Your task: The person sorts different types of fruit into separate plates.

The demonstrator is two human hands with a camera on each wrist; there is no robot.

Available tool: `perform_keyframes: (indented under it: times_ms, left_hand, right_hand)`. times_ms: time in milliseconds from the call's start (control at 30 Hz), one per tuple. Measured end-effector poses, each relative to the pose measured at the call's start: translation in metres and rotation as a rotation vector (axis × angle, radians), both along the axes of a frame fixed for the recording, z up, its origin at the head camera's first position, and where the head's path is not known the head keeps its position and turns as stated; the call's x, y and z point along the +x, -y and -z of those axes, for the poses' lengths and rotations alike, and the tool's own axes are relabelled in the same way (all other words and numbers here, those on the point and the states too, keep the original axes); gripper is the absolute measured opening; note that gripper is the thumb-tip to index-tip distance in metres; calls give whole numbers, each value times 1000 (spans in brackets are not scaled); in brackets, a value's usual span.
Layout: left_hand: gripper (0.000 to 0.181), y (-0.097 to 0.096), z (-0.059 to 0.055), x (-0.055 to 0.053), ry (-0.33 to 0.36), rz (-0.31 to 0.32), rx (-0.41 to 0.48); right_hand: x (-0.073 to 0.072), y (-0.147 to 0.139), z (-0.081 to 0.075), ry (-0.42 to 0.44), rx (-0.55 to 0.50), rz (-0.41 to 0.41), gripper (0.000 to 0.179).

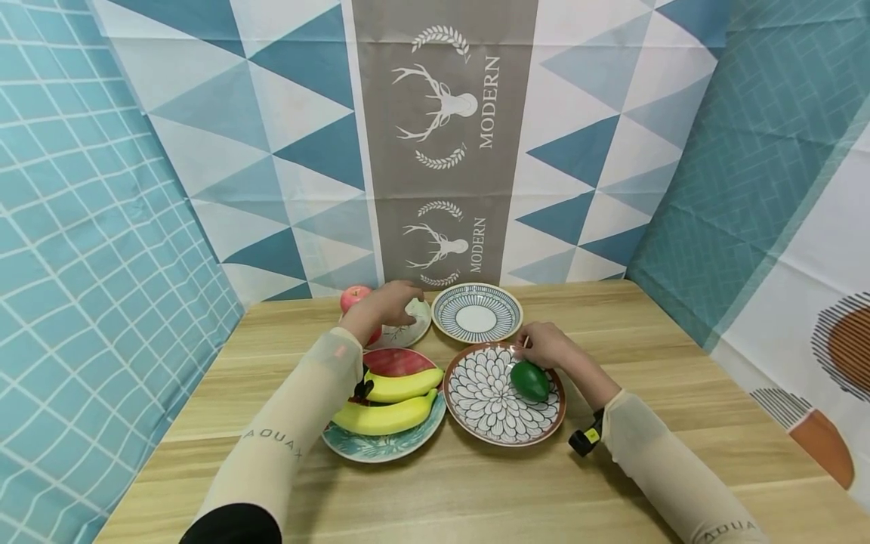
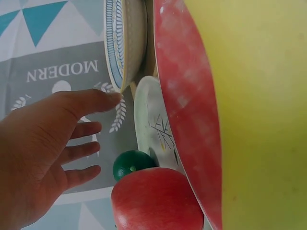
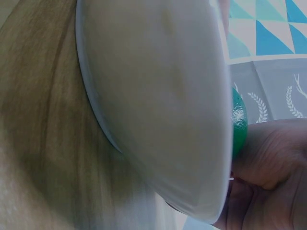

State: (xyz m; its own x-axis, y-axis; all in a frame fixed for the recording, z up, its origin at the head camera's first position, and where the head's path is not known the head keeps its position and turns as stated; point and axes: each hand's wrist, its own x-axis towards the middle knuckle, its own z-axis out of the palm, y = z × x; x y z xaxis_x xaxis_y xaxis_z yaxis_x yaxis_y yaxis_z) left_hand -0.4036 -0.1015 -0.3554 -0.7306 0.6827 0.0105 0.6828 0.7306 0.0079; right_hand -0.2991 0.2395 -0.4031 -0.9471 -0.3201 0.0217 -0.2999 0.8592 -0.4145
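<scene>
One pale plate [image 1: 418, 320] — partly behind the left hand [image 1: 387, 304].

Green fruit [image 1: 530, 382], petal-patterned brown-rimmed plate [image 1: 485, 393]

"What carried it all?"

"A table [image 1: 503, 491] with a pale, wood-grained top."

"And directly on that?"

"At the back, a pale plate [image 1: 417, 331] with a sprig design sat just left of a blue-lined dish [image 1: 476, 321]. Nearer, a red-and-green plate [image 1: 381, 449] lay just left of a brown-rimmed plate [image 1: 485, 397] drawn with black-outlined petals."

"Did the front two touch?"

"Their rims lay very close; I couldn't tell."
</scene>
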Motion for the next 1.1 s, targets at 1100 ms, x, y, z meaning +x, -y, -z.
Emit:
perform_keyframes:
  times_ms: [1100]
  left_hand:
    - [56,16,15,-35,-34,-231,24]
  right_hand:
    - [-4,4,-2,38,10,31,13]
